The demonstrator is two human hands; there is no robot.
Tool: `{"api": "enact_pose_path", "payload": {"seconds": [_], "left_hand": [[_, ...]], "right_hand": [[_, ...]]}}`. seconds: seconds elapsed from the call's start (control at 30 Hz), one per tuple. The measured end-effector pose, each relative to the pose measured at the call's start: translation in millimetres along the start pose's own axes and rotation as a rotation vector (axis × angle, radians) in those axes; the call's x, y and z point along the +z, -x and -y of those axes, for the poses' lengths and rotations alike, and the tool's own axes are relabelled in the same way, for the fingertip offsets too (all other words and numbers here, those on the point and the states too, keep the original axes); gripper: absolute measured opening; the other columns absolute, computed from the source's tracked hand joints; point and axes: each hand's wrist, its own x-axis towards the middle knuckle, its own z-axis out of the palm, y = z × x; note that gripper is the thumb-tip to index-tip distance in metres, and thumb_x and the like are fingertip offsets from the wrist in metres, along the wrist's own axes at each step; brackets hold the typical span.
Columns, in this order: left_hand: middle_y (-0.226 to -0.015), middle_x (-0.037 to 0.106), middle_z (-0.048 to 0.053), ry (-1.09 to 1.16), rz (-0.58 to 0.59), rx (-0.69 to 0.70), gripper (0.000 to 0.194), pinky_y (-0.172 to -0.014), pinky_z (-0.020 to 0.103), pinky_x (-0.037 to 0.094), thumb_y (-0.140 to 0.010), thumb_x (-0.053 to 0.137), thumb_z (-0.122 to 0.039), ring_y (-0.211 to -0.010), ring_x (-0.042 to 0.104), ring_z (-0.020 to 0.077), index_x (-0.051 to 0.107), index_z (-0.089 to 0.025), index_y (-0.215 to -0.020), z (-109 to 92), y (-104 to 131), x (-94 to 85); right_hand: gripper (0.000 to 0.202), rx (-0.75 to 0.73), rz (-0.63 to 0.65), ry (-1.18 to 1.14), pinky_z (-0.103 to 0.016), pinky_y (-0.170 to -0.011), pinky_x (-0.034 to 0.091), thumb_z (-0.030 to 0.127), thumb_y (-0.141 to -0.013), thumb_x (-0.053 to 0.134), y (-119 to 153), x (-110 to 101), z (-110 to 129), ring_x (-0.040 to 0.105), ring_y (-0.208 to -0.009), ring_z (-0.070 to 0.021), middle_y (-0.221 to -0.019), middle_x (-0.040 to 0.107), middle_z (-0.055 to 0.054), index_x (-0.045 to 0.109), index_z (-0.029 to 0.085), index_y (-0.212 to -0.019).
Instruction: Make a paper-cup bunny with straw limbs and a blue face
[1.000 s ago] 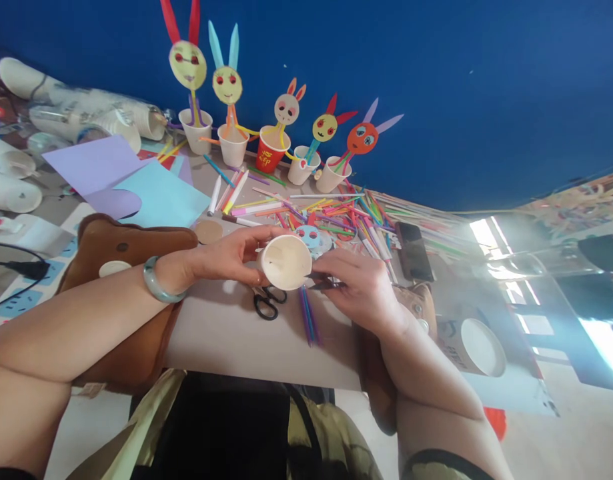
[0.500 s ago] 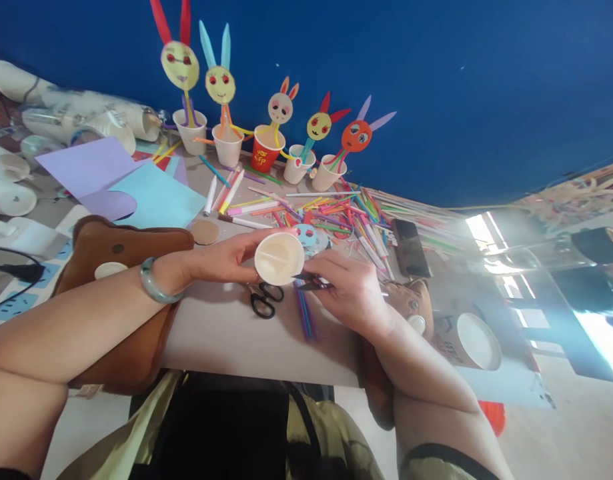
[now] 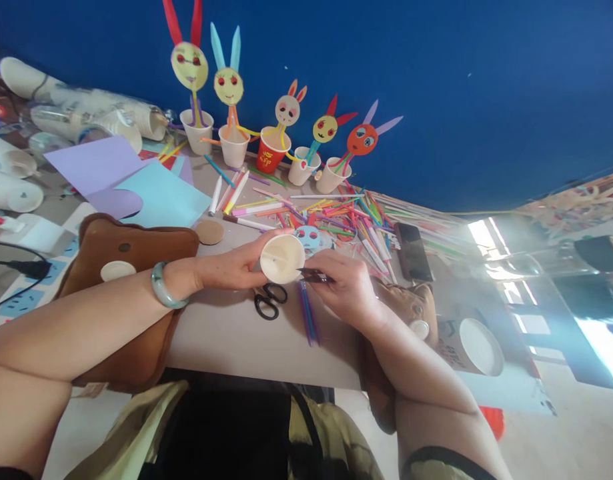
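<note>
My left hand [image 3: 239,263] grips a white paper cup [image 3: 282,260] by its side, the mouth tilted up towards me. Inside the cup a pale line or ridge shows on the bottom. In my right hand [image 3: 343,283] is a small black pointed tool [image 3: 316,275], its tip at the cup's right rim; its exact kind is mostly hidden by the fingers. Below the cup, black-handled scissors [image 3: 267,307] lie on the table. Beside them are purple and blue pipe cleaners [image 3: 309,317]. Just behind the cup lies a light blue paper face [image 3: 307,235].
Several rabbit-faced figures in cups, one in a red cup [image 3: 272,159], line the blue wall. Markers and pipe cleaners [image 3: 336,213] are heaped before them. Left are a brown cushion [image 3: 136,240] and coloured paper [image 3: 166,193]; right, a phone [image 3: 413,252] and a large paper tub [image 3: 479,347].
The cup has turned slightly in my left hand, and the black tool's tip has shifted up a little along its rim. The whole view has moved slightly.
</note>
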Motion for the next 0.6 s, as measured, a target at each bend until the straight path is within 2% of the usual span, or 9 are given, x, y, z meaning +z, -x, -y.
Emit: {"api": "enact_pose_path", "payload": {"seconds": [0.17, 0.23, 0.33, 0.4, 0.5, 0.6], "left_hand": [[-0.144, 0.051, 0.017, -0.035, -0.029, 0.031, 0.074, -0.117, 0.041, 0.039, -0.085, 0.071, -0.033, -0.137, 0.049, 0.0303, 0.035, -0.018, -0.148, 7.3, 1.3, 2.5], [-0.142, 0.051, 0.017, -0.064, -0.072, 0.058, 0.083, -0.115, 0.042, 0.041, -0.078, 0.079, -0.033, -0.135, 0.051, 0.0315, 0.034, -0.019, -0.146, 11.6, 1.0, 4.6], [-0.14, 0.052, 0.017, -0.105, -0.161, 0.026, 0.097, -0.112, 0.044, 0.044, -0.063, 0.09, -0.04, -0.132, 0.053, 0.0342, 0.038, -0.02, -0.143, 14.7, -0.4, 9.3], [-0.136, 0.055, 0.017, -0.123, -0.218, 0.003, 0.098, -0.11, 0.045, 0.045, -0.057, 0.093, -0.045, -0.128, 0.055, 0.035, 0.043, -0.021, -0.138, 13.9, -1.1, 13.1], [-0.132, 0.058, 0.016, -0.134, -0.299, 0.021, 0.094, -0.109, 0.046, 0.046, -0.056, 0.094, -0.047, -0.125, 0.057, 0.0346, 0.045, -0.021, -0.132, 12.4, -0.6, 18.1], [-0.136, 0.054, 0.016, -0.124, -0.34, 0.055, 0.098, -0.109, 0.045, 0.045, -0.056, 0.094, -0.042, -0.128, 0.055, 0.034, 0.04, -0.023, -0.135, 12.6, 1.6, 17.8]], "right_hand": [[0.021, 0.01, -0.025, -0.048, -0.026, -0.068, 0.053, 0.008, -0.082, 0.057, -1.1, 1.8, 0.2, 0.069, -0.075, -0.0168, -0.081, 0.073, -0.004, 0.072, 0.021, -0.088], [0.02, 0.007, -0.033, -0.077, -0.026, -0.067, 0.052, 0.008, -0.081, 0.058, -1.4, 2.7, 1.5, 0.069, -0.074, -0.0166, -0.08, 0.074, -0.003, 0.071, 0.021, -0.088], [0.02, 0.019, -0.026, -0.118, -0.025, -0.067, 0.052, 0.007, -0.081, 0.058, -0.5, 5.9, 4.4, 0.069, -0.073, -0.0163, -0.079, 0.074, -0.003, 0.07, 0.021, -0.088], [0.018, 0.025, -0.017, -0.138, -0.026, -0.067, 0.052, 0.009, -0.082, 0.059, 0.9, 8.9, 6.7, 0.07, -0.073, -0.0165, -0.08, 0.074, -0.003, 0.07, 0.021, -0.089], [0.015, 0.02, -0.029, -0.151, -0.027, -0.067, 0.053, 0.012, -0.084, 0.06, 2.4, 11.9, 10.1, 0.069, -0.073, -0.0168, -0.081, 0.074, -0.004, 0.069, 0.021, -0.091], [0.012, 0.021, -0.065, -0.142, -0.027, -0.066, 0.052, 0.013, -0.085, 0.061, 0.8, 10.2, 11.0, 0.069, -0.073, -0.0167, -0.079, 0.074, -0.003, 0.069, 0.021, -0.09]]}}
